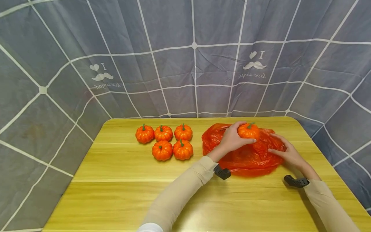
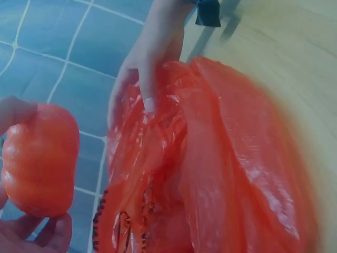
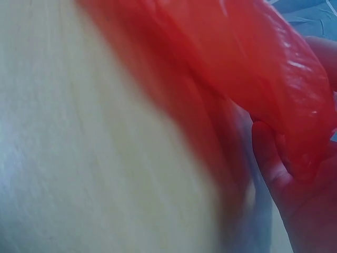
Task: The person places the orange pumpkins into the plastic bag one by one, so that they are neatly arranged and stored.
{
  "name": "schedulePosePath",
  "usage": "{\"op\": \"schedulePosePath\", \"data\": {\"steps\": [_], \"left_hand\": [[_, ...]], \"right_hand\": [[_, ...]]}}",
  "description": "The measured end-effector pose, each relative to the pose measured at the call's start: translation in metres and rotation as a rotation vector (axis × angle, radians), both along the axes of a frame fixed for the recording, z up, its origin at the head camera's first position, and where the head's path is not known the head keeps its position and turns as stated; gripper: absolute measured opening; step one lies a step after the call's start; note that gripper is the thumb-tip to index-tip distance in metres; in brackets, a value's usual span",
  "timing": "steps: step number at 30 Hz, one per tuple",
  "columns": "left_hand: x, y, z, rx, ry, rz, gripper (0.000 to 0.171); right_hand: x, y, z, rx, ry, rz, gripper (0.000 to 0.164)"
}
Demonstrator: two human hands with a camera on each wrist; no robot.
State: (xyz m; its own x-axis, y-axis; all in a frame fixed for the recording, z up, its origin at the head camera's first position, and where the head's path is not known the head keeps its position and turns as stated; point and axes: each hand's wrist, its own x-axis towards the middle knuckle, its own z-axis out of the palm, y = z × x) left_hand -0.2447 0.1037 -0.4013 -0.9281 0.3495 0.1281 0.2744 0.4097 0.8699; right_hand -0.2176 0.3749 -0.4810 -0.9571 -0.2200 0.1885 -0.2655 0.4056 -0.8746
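At right of counter (image 1: 232,203), our left hand (image 1: 233,138) grips pumpkin (image 1: 249,131) above red bag (image 1: 240,158); our right hand (image 1: 288,154) pinches its right side. We should spread bag wide before lowering pumpkin.

We see orange pumpkins (image 1: 183,151) and a red bag (image 1: 246,160) against white-lined grey-blue.
We note green stems (image 1: 181,142) on the pumpkins, black marks (image 2: 125,224) on the see-through red bag, and streaky yellow wood grain across the table (image 1: 116,193); behind, white lines grid the grey-blue curtain (image 1: 174,25), with white hearts (image 1: 253,54), moustaches (image 1: 254,65) and mirrored lettering (image 1: 252,75); the sleeves (image 1: 179,190) are plain beige, the wrist pieces (image 1: 222,172) black.
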Motion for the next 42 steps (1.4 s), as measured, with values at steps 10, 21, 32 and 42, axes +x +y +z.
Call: {"op": "schedulePosePath", "data": {"steps": [10, 21, 32, 42], "left_hand": [[-0.01, 0.03, -0.014, -0.05, -0.014, 0.047, 0.072], [-0.011, 0.051, -0.029, -0.009, -0.06, 0.122, 0.072], [-0.009, 0.064, -0.043, -0.014, -0.106, 0.222, 0.075], [-0.008, 0.071, -0.054, -0.05, -0.121, 0.214, 0.074]], "right_hand": [[-0.003, 0.003, -0.002, 0.007, -0.007, 0.02, 0.066], [-0.003, -0.001, -0.001, 0.01, -0.008, 0.019, 0.069], [-0.003, -0.005, 0.005, 0.107, -0.018, -0.025, 0.076], [-0.004, -0.003, 0.005, 0.116, -0.008, -0.028, 0.077]]}}
